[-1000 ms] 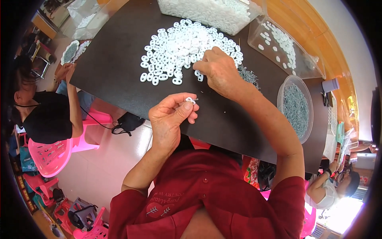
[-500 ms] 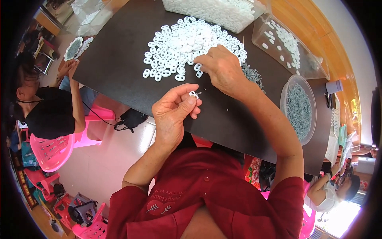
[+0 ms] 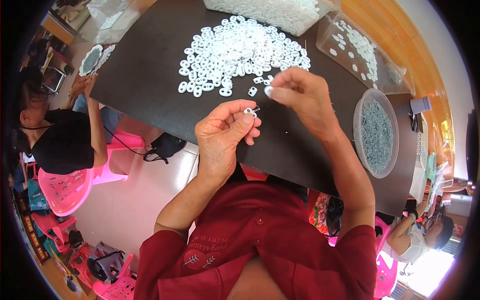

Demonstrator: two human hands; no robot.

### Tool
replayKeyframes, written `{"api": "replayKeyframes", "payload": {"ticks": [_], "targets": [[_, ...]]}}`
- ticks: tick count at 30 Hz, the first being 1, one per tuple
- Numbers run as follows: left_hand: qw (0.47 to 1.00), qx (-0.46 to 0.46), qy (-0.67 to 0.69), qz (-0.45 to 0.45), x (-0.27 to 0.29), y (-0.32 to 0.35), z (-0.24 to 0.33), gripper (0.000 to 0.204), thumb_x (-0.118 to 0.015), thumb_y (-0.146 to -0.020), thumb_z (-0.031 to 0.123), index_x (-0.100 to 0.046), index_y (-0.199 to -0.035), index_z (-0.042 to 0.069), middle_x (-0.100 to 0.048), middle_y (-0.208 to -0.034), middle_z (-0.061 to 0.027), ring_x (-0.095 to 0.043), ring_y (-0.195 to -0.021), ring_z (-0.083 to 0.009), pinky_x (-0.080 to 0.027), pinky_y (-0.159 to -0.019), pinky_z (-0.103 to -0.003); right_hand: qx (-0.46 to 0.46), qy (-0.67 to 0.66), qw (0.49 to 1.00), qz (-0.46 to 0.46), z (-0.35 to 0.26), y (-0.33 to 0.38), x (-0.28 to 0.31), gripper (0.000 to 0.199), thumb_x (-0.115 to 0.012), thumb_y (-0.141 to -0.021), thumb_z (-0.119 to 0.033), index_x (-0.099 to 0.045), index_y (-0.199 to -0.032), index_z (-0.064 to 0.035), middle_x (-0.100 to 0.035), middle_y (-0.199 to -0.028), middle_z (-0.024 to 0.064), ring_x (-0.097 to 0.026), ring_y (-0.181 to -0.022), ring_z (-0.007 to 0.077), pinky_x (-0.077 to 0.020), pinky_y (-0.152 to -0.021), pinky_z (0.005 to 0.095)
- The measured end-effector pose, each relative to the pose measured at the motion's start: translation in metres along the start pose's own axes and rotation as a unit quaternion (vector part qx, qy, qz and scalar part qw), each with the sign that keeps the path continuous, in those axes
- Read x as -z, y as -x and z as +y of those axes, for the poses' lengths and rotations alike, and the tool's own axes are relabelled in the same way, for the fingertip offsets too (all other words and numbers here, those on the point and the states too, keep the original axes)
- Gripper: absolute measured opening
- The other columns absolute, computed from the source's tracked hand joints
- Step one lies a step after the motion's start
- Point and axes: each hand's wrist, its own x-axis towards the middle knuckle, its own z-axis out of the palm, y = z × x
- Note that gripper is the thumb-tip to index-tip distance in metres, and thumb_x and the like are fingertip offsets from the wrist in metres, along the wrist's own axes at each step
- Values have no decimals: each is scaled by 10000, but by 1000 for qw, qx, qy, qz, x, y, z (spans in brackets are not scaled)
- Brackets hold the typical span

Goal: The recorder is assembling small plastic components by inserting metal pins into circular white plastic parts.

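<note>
My left hand [image 3: 220, 135] is closed in a pinch around a small white two-holed plastic piece [image 3: 249, 112], with a dark screw [image 3: 256, 108] sticking out of it. My right hand [image 3: 309, 102], slightly blurred, pinches another white oval piece [image 3: 269, 91] just above the table. Beyond both hands spreads a large heap of white two-holed pieces [image 3: 240, 47]. Between the heap and my hands lie a few separate pieces, one of them a loose white piece [image 3: 252, 91].
On the right of the dark table [image 3: 150, 65] stands a round clear tub [image 3: 357, 135] of grey screws [image 3: 376, 135]. Behind it sits a clear box [image 3: 400, 82] with white pieces. A larger box [image 3: 287, 26] is at the back. Another person [image 3: 62, 135] works at the left.
My right hand has drawn back from the heap toward me and now has a white piece between its fingers. My left hand has shifted slightly right, still pinching its piece and screw.
</note>
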Motion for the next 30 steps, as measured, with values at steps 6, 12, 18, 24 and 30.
{"api": "replayKeyframes", "payload": {"ticks": [6,12,18,24,30], "targets": [[1000,7,-7,-24,-22,2,-2,164,-588,-877,15,-599,-1019,-66,-650,-809,-125,-604,-629,-117,-469,-528,-211,-185,-278,941,47,-8,43,9,154,-671,-815,-80,-618,-932,5,-658,-829,64,-578,-687,91,-439,-606,205],[999,17,-17,-32,-31,5,-9,167,-583,-877,10,-585,-1027,-65,-651,-806,-130,-610,-620,-120,-463,-508,-208,-171,-307,932,92,-7,55,9,155,-653,-828,-65,-615,-959,6,-656,-829,71,-571,-693,92,-433,-620,202],[999,35,-16,-19,-35,9,-11,154,-586,-875,11,-581,-1012,-58,-649,-802,-122,-607,-620,-118,-463,-509,-211,-150,-303,932,133,-10,59,3,158,-655,-823,-56,-622,-963,10,-656,-825,64,-560,-687,81,-423,-614,204],[999,30,-21,-14,-37,9,-13,144,-584,-876,12,-581,-1005,-52,-649,-804,-114,-605,-622,-112,-462,-509,-209,-132,-284,937,153,-11,63,-1,157,-666,-811,-44,-628,-953,10,-658,-818,50,-567,-691,77,-422,-602,205],[999,25,-33,-13,-36,11,-14,132,-583,-874,7,-587,-996,-43,-652,-800,-101,-606,-628,-104,-463,-512,-202,-112,-263,945,158,-11,63,-4,154,-673,-801,-28,-633,-945,9,-658,-804,44,-564,-679,71,-416,-587,199]]}}
